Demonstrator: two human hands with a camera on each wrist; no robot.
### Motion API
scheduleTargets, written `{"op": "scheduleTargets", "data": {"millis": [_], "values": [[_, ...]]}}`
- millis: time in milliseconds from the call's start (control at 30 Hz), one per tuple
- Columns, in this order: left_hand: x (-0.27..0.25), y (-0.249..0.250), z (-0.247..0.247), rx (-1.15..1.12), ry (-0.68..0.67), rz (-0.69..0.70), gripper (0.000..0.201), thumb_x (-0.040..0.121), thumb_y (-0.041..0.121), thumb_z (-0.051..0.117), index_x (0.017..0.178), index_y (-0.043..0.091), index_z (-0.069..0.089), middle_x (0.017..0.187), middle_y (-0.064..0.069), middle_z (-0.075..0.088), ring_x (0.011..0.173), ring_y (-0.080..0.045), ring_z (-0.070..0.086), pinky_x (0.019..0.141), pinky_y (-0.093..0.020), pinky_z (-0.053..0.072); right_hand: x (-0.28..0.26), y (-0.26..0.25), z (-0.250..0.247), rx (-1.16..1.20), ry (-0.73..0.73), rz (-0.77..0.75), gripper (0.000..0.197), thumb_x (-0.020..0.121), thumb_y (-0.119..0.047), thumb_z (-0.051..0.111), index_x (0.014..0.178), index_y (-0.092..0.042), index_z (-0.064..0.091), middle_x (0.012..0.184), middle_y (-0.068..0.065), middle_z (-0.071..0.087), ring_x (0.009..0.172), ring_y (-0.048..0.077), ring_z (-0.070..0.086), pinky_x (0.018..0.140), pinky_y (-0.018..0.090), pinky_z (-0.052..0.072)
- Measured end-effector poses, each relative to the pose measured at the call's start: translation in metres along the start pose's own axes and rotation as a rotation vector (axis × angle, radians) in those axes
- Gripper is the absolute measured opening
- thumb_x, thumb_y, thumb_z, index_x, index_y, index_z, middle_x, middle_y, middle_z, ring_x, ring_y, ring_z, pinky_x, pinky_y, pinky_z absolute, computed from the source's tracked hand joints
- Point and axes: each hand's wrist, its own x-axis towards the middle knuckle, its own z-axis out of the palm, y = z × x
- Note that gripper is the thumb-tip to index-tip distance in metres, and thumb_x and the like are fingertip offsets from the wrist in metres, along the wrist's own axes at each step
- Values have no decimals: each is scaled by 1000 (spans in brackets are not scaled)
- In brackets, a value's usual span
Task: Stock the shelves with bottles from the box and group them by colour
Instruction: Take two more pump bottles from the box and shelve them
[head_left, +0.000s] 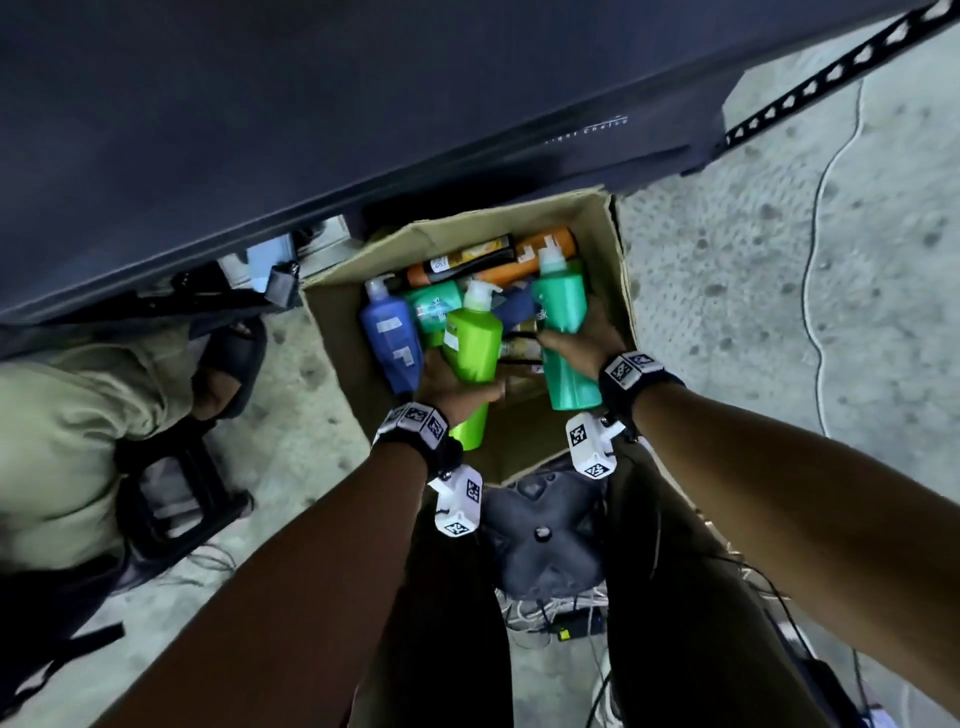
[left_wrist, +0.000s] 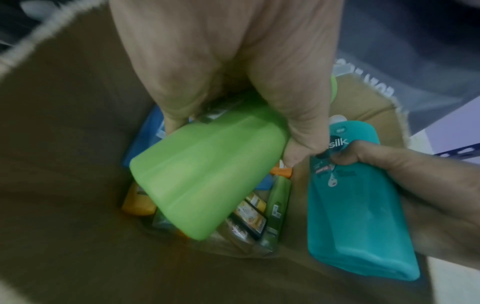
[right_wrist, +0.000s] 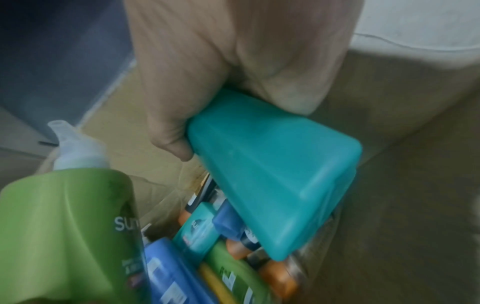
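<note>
Both forearms are bare, with no sleeves. Each wrist wears a black band (head_left: 415, 431) topped with white blocks printed with black square markers; a white camera housing (head_left: 458, 501) with the same markers hangs beneath each. Dark trousers (head_left: 675, 597) cover the legs.

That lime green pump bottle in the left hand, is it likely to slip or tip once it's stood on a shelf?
The lime green bottle looks smooth, so probably somewhat slippery, though the left hand wraps it fully. Its flat, broad base suggests it would stand steadily. It seems rigid plastic, unlikely to buckle.
</note>
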Motion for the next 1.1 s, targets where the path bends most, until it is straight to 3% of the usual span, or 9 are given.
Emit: {"op": "scheduleTargets", "data": {"millis": [200, 300, 400, 467, 600, 800, 967, 1033, 1100], "values": [[-65, 4, -15, -87, 43, 19, 81, 68, 17, 91, 132, 15, 41, 126, -9, 62, 119, -26, 59, 105, -41, 46, -66, -9, -18, -17, -44, -19, 79, 72, -38, 82, 135, -17, 39, 124, 13, 63, 109, 34, 65, 96, 54, 53], [-95, 4, -23, -121, 33, 6, 78, 69, 18, 90, 130, 16, 41, 121, -3, 63, 117, -24, 60, 97, -34, 48, -98, -12, -24, -2, -40, -41, 71, 71, -40, 81, 128, -16, 44, 119, 13, 64, 107, 35, 65, 95, 53, 53], [-124, 6, -27, -203, 26, -8, 84, 74, 14, 87, 141, 12, 38, 129, -11, 63, 119, -27, 60, 103, -45, 49, -128, -17, -27, -55, -21, -34, 72, 79, -58, 75, 130, -17, 48, 126, 11, 62, 113, 33, 62, 99, 46, 51], [-143, 7, -29, -255, 51, -7, 79, 76, 11, 86, 141, 12, 41, 125, -12, 64, 116, -29, 62, 100, -46, 51, -147, -17, -28, -93, -4, -33, 76, 80, -68, 70, 135, -20, 50, 130, 7, 63, 113, 29, 62, 92, 34, 49], [-177, 14, -42, -290, 49, -37, 82, 76, 16, 86, 144, 13, 39, 130, -14, 61, 116, -31, 62, 98, -47, 52, -183, -25, -33, -89, 18, -75, 65, 83, -66, 69, 132, -27, 54, 105, -5, 58, 74, 9, 53, 59, 17, 35], [-222, 30, -73, -221, 43, -20, 85, 68, 29, 88, 138, 16, 41, 128, -9, 62, 116, -28, 62, 99, -45, 52, -228, -39, -42, -4, -2, -126, 67, 81, -62, 72, 137, -29, 54, 114, -5, 64, 100, 19, 60, 85, 28, 44], [-262, 46, -94, -266, 61, 19, 99, 50, 46, 82, 135, 17, 39, 125, -8, 64, 112, -28, 63, 97, -48, 53, -263, -59, -53, 28, -53, -174, 85, 79, -73, 66, 146, -26, 46, 141, 4, 59, 126, 28, 57, 108, 45, 46], [-276, 52, -100, -295, 72, 31, 99, 48, 45, 82, 134, 18, 40, 122, -8, 64, 110, -28, 64, 96, -49, 54, -276, -67, -58, 41, -40, -191, 85, 77, -79, 62, 144, -28, 48, 141, 2, 59, 128, 27, 57, 106, 44, 47], [-289, 58, -106, -314, 74, 47, 99, 50, 43, 82, 135, 19, 39, 123, -7, 64, 111, -29, 64, 97, -50, 53, -290, -72, -62, 79, 3, -243, 60, 76, -79, 61, 122, -40, 60, 119, -10, 69, 115, 21, 65, 87, 33, 52]]}}
